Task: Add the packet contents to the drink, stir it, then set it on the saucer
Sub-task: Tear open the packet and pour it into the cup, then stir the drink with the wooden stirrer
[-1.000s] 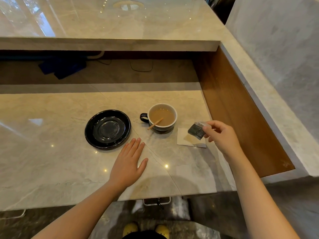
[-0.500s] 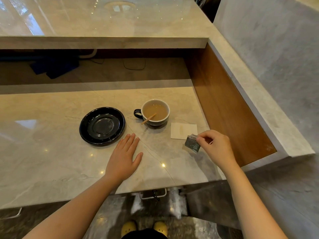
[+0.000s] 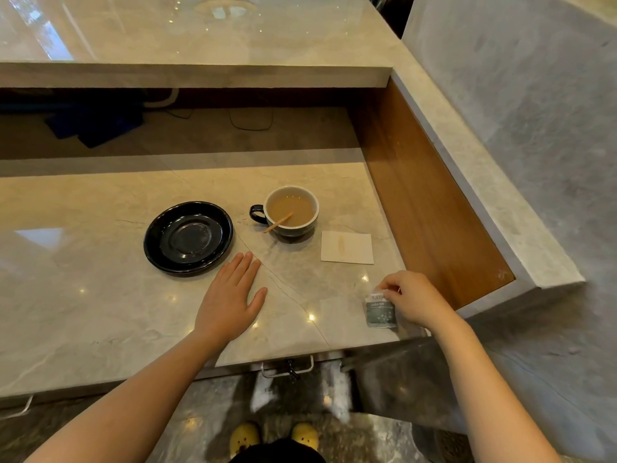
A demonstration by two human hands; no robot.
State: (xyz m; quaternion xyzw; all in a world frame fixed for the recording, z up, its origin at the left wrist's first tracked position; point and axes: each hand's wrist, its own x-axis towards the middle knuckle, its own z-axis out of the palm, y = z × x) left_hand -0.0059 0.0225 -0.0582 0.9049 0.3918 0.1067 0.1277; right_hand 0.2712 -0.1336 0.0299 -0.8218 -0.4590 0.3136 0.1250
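A dark cup (image 3: 291,212) with a white inside holds a light brown drink, and a wooden stir stick (image 3: 278,222) leans in it. Left of the cup sits an empty black saucer (image 3: 188,236). My right hand (image 3: 412,298) pinches the top of a small grey packet (image 3: 380,310) near the counter's front right edge, well in front of the cup. My left hand (image 3: 232,298) lies flat, palm down, fingers apart, on the marble counter (image 3: 83,295) just in front of the saucer.
A white paper napkin (image 3: 347,247) lies to the right of the cup. A wooden side panel (image 3: 430,208) walls the counter on the right. A raised marble ledge (image 3: 200,75) overhangs the back. The counter's front edge is close to my right hand.
My right hand has drawn the packet back from beside the cup, past the napkin, to the front right of the counter. The left hand stays flat in place.
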